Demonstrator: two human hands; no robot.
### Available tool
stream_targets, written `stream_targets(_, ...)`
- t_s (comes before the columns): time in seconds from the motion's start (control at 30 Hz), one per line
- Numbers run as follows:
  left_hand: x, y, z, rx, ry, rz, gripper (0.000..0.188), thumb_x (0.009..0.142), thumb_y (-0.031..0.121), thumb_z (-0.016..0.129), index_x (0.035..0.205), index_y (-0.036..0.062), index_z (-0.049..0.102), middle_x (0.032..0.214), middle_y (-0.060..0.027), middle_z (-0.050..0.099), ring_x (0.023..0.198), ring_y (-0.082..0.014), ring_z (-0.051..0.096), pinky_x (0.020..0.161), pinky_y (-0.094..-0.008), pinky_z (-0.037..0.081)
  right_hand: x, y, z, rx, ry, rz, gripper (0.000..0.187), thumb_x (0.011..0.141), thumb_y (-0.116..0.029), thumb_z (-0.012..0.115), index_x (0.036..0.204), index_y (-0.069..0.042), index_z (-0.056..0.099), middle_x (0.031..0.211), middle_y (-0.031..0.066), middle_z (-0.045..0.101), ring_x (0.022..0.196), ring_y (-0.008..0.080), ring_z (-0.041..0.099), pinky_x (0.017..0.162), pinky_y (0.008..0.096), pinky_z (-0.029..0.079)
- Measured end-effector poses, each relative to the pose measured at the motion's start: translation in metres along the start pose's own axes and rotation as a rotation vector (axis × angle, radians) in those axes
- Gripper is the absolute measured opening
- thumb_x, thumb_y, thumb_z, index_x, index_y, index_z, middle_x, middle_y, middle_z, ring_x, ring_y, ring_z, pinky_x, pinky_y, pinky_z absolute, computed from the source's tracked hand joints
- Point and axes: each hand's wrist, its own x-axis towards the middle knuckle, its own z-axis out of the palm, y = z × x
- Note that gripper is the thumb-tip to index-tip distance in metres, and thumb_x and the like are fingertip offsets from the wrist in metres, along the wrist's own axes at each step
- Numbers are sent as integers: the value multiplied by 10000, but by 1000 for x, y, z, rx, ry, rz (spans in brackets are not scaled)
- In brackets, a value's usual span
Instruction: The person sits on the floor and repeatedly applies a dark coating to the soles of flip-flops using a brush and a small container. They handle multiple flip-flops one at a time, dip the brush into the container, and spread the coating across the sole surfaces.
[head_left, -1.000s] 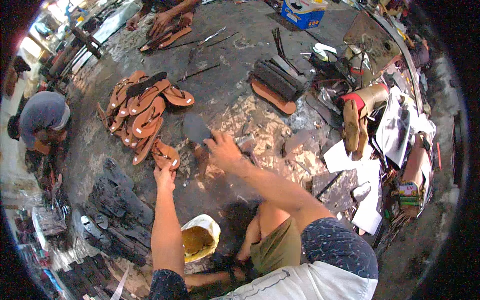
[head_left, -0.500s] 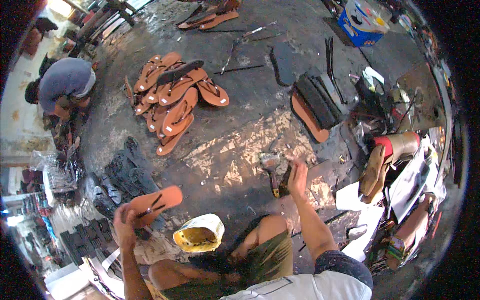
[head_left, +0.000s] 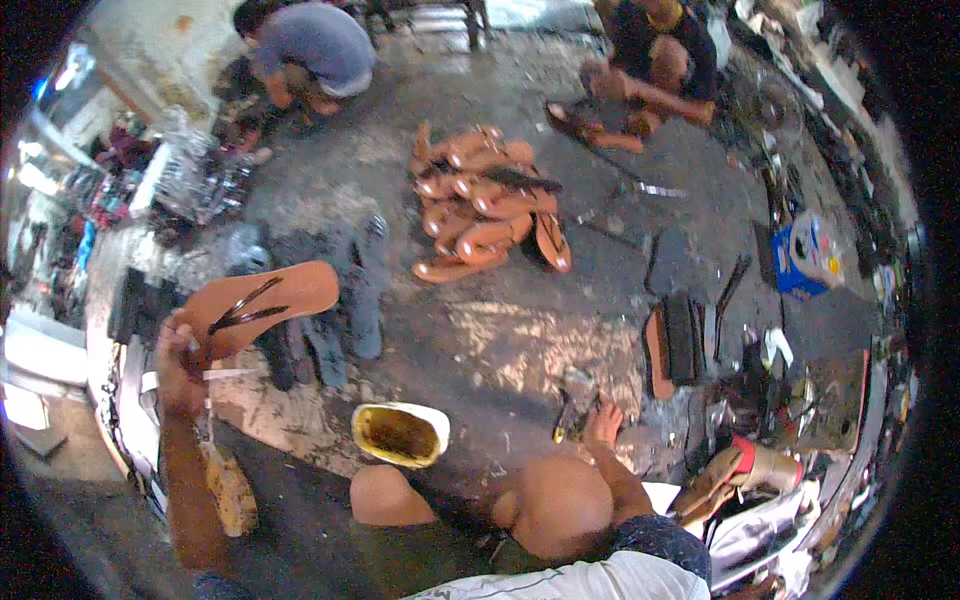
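Observation:
My left hand [head_left: 181, 345] is closed around the heel end of a brown flip-flop [head_left: 297, 286] with dark straps, holding it up at the left, sole side down. Below that wrist lies a yellowish oblong piece [head_left: 231, 490] that I cannot identify. On the floor by my right knee, my right hand [head_left: 603, 424] rests with its fingers stretched out and nothing visible in them. Just left of those fingers lies a brush [head_left: 566, 412]. A cut-open pale container [head_left: 441, 421] with a brownish-yellow inside stands in front of my knees.
Ahead, brown flip-flops [head_left: 492, 232] lie heaped. Dark sole pieces [head_left: 368, 300] spread at left. Black strips [head_left: 685, 340] lie beside a brown sole [head_left: 656, 355] at right, with a blue box [head_left: 797, 262] beyond. Two other people [head_left: 312, 48] crouch at the back.
The view has swung left, so floor things appear farther right. My left hand has lifted the flip-flop higher and farther out to the left. My right hand stays near the brush.

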Motion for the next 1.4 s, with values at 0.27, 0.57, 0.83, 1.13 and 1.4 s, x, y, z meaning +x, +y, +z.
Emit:
stream_targets(0.27,-47,283,-73,-138,419,503,600,971,545,651,1355,90,580,1277,-63,626,1135,-202,638,969,-388,542,42,-22,-17,25,-497,158,863,955,-394,626,1603,-24,193,1631,273,213,1475,497,237,1185,638,191)
stream_targets(0.57,61,-115,152,-484,-113,-133,372,1029,363,563,1254,71,615,1167,-56,676,1086,-226,644,968,-414,520,40,20,-36,244,-363,-183,479,857,-211,596,1262,18,483,1129,274,502,1048,435,515,914,617,407)
stream_targets(0.83,47,-309,332,-775,179,-726,453,1017,323,648,1397,115,514,1306,-57,631,1205,-236,626,1057,-443,513,412,-184,-179,-306,-877,-612,530,1018,-485,497,1258,-30,625,1258,239,638,1143,414,617,1005,501,480)
stream_targets(1.13,72,-401,448,-1056,266,-647,565,1018,503,577,1435,130,494,1427,-44,581,1341,-235,528,1159,-458,422,661,-549,-99,-162,-220,-1002,485,1056,-471,483,1312,-86,631,1344,198,606,1287,425,529,1072,497,431)
stream_targets(1.4,126,-399,465,-844,497,-633,497,1003,527,598,1368,215,467,1285,-25,598,1189,-205,592,952,-417,535,706,-548,12,6,-199,-1223,566,1038,-561,455,1393,-150,614,1403,142,622,1254,357,614,1040,473,479)
